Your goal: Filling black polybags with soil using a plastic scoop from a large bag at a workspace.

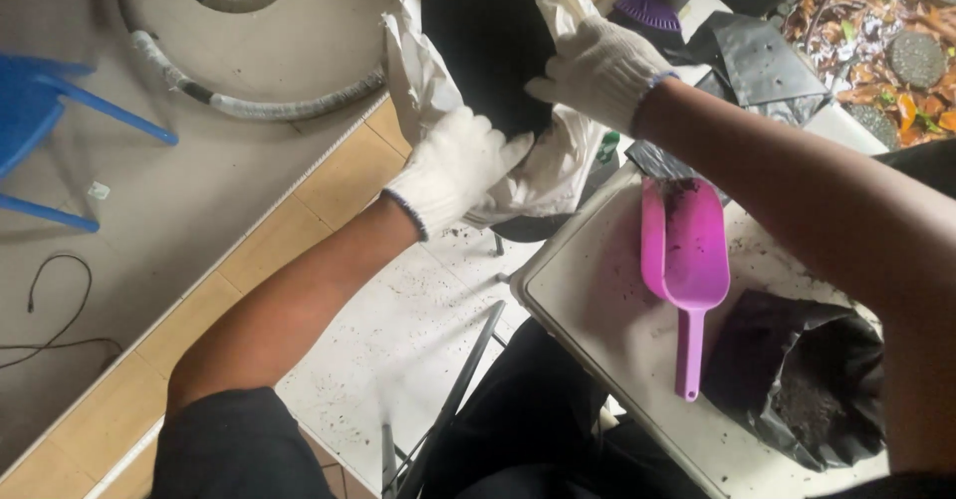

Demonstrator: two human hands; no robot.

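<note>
A pink scoop lies on the white surface at lower right, beside a black soil-filled bag. A blue chair stands at upper left.

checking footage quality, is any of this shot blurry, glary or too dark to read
Head view: soft, even daylight, no harsh glare; the white-gloved left hand and right hand look slightly soft; the inside of the large white plastic sack is black, without detail; the pink plastic scoop is sharp.
</note>
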